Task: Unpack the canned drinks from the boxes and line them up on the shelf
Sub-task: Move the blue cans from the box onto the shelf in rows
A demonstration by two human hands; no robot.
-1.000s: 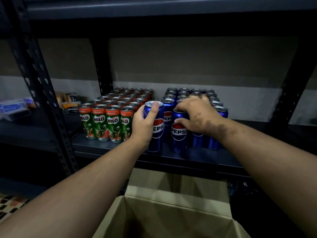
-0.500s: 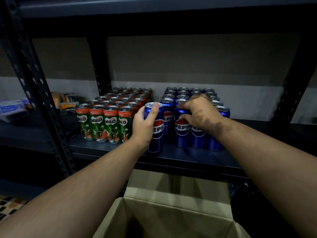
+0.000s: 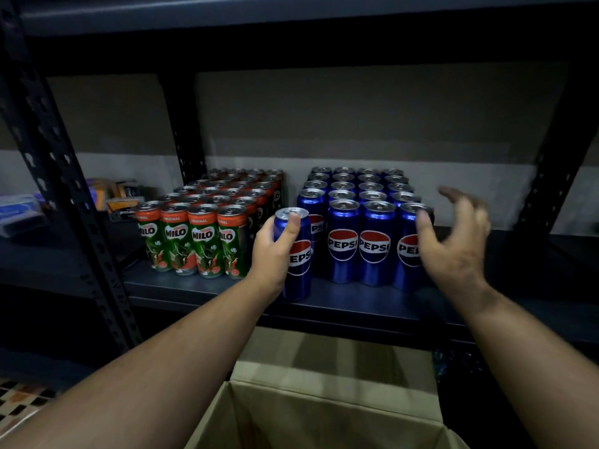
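The left hand [image 3: 275, 251] grips a tall blue Pepsi can [image 3: 296, 254] standing at the dark metal shelf [image 3: 356, 306] front edge, just left of the blue Pepsi can block [image 3: 363, 222]. The right hand [image 3: 453, 244] hovers with fingers spread beside that block's right front can.

Blue cans [image 3: 342, 241] — "PEPSI"; green cans [image 3: 176, 238] — "MILO", orange band reads "ORIGINAL".

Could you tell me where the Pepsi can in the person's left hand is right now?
In the head view, the held Pepsi can stands at the shelf's front edge, between the Milo cans and the Pepsi block.
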